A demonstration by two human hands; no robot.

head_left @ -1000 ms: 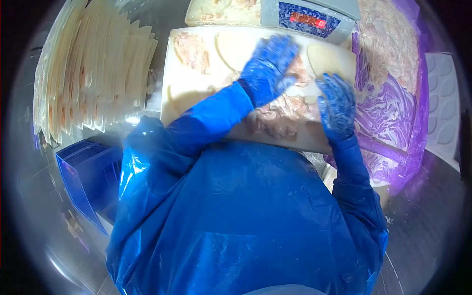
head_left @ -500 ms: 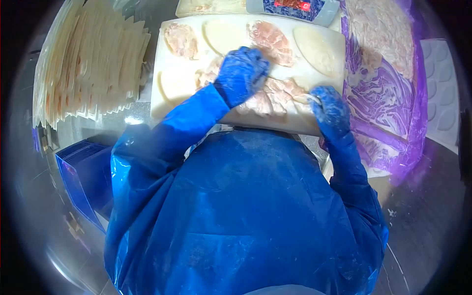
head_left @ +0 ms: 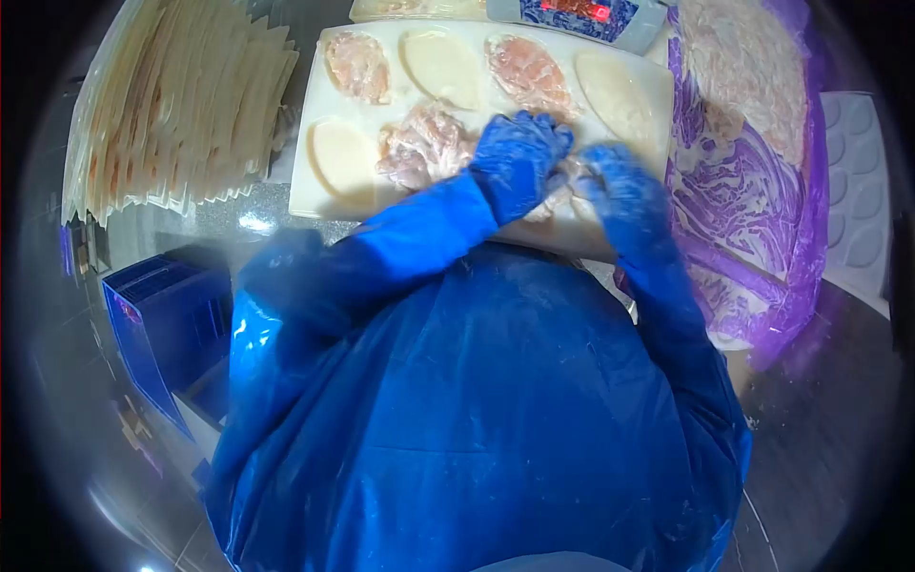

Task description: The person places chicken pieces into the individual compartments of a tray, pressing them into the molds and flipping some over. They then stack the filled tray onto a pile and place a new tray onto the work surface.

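Note:
A white tray [head_left: 303, 181] with leaf-shaped hollows lies in front of me. My left hand [head_left: 521, 157], in a blue glove, is bent over raw meat [head_left: 541, 210] at the tray's near side, fingers curled on it. My right hand [head_left: 615, 181], also gloved, pinches the right edge of that meat close beside the left. A larger piece of meat [head_left: 426, 148] lies loosely bunched left of my left hand. Flat pieces fill the upper left hollow [head_left: 358, 69] and the third upper hollow [head_left: 529, 72]. Other hollows show bare white.
A stack of pale trays [head_left: 176, 110] stands at the left. Purple film [head_left: 743, 200] with a mass of meat [head_left: 748, 67] lies at the right. Behind the tray is a device with a red display [head_left: 577, 11]. A blue crate [head_left: 167, 324] sits lower left, and another hollowed tray [head_left: 853, 181] far right.
My left hand has moved right and slightly down, close to my right hand, uncovering the bunched meat. My right hand has shifted slightly left and up.

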